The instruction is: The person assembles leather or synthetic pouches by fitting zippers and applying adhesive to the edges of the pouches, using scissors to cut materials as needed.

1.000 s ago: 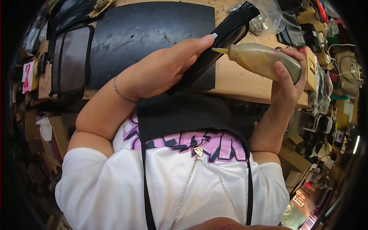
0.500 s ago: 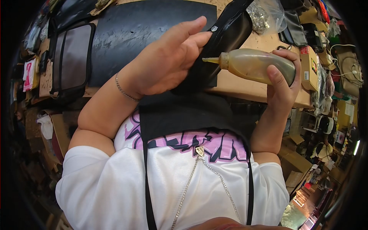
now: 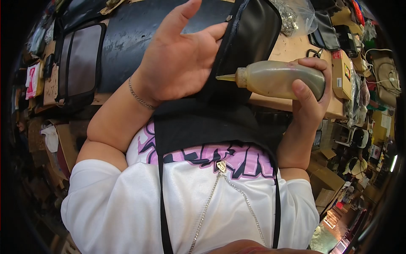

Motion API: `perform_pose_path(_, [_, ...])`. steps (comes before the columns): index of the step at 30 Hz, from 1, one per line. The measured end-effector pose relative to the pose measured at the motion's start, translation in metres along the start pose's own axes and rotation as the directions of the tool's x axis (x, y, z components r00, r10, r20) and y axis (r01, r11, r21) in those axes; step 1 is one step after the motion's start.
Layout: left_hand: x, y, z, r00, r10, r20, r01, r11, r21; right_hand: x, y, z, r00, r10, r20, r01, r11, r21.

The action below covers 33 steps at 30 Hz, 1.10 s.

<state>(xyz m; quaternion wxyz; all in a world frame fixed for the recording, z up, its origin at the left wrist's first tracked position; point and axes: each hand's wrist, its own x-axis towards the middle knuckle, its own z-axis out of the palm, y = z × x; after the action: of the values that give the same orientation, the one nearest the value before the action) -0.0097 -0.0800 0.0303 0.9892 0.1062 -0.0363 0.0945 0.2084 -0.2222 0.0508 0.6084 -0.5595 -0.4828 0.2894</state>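
Note:
My right hand is wrapped round the base of a translucent squeeze bottle with yellowish contents, held almost level. Its narrow yellow nozzle points left, with the tip right at the near edge of a black leather piece. That piece stands tilted, its edge strip turned toward my left hand. The left palm faces up and the thumb is stretched away, while the other fingers reach behind the leather and support it; their tips are hidden. A small metallic spot shows by the index finger.
Beneath the hands is a wooden table with a large black sheet on it. A dark grey panelled case lies at left. Scissors, a plastic bag of metal bits and a yellow box sit at right.
The black leather piece has turned to show more of its smooth face. My left hand has opened wider, thumb moving up and left. The bottle has shifted slightly left and down, its nozzle tip lower.

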Motion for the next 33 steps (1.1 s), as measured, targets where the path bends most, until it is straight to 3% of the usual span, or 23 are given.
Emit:
perform_pose_path(2, [-0.001, -0.003, 0.033, 0.958, 0.085, -0.273, 0.004, 0.951, 0.310, -0.002, -0.003, 0.003, 1.000, -0.006, 0.006, 0.006, 1.000, 0.002])
perform_pose_path(8, [-0.002, -0.004, 0.028, 0.966, 0.120, -0.229, -0.038, 0.941, 0.336, -0.009, -0.008, 0.011, 1.000, -0.011, 0.012, 0.011, 1.000, 0.004])
perform_pose_path(11, [-0.003, 0.000, -0.006, 0.996, 0.087, 0.023, -0.089, 0.991, 0.099, -0.010, -0.007, 0.010, 0.996, -0.046, 0.071, 0.047, 0.999, -0.014])
perform_pose_path(18, [-0.005, 0.003, -0.006, 0.991, 0.132, -0.036, -0.126, 0.982, 0.143, -0.013, -0.002, 0.013, 0.986, -0.095, 0.135, 0.096, 0.995, -0.001])
perform_pose_path(21, [-0.004, 0.001, 0.000, 0.974, 0.204, -0.094, -0.182, 0.963, 0.197, -0.010, -0.003, 0.011, 0.973, -0.049, 0.224, 0.052, 0.999, -0.010])
perform_pose_path(23, [-0.006, 0.003, -0.002, 0.963, 0.237, -0.129, -0.205, 0.953, 0.223, -0.006, -0.010, 0.004, 0.982, 0.037, 0.183, -0.050, 0.997, 0.063])
perform_pose_path(24, [-0.006, 0.002, -0.004, 0.951, 0.289, -0.111, -0.244, 0.919, 0.310, -0.002, -0.014, -0.001, 0.984, 0.075, 0.164, -0.093, 0.990, 0.102])
perform_pose_path(26, [-0.006, -0.003, -0.015, 0.918, 0.393, -0.049, -0.325, 0.819, 0.473, 0.008, -0.006, -0.017, 0.995, -0.085, 0.043, 0.074, 0.974, 0.213])
perform_pose_path(27, [-0.007, -0.003, -0.023, 0.888, 0.459, 0.015, -0.329, 0.614, 0.717, 0.015, -0.004, -0.027, 0.991, -0.130, -0.010, 0.127, 0.943, 0.307])
perform_pose_path(30, [-0.022, 0.009, -0.052, 0.845, 0.470, 0.254, -0.358, 0.145, 0.922, 0.024, -0.017, -0.051, 0.979, -0.163, -0.124, 0.204, 0.826, 0.525])
perform_pose_path(31, [-0.025, 0.016, -0.058, 0.861, 0.423, 0.282, -0.400, 0.219, 0.890, 0.026, -0.022, -0.056, 0.977, -0.155, -0.150, 0.214, 0.782, 0.585])
perform_pose_path(33, [-0.032, 0.030, -0.068, 0.879, 0.335, 0.339, -0.454, 0.372, 0.809, 0.032, -0.026, -0.063, 0.958, -0.224, -0.178, 0.282, 0.840, 0.463])
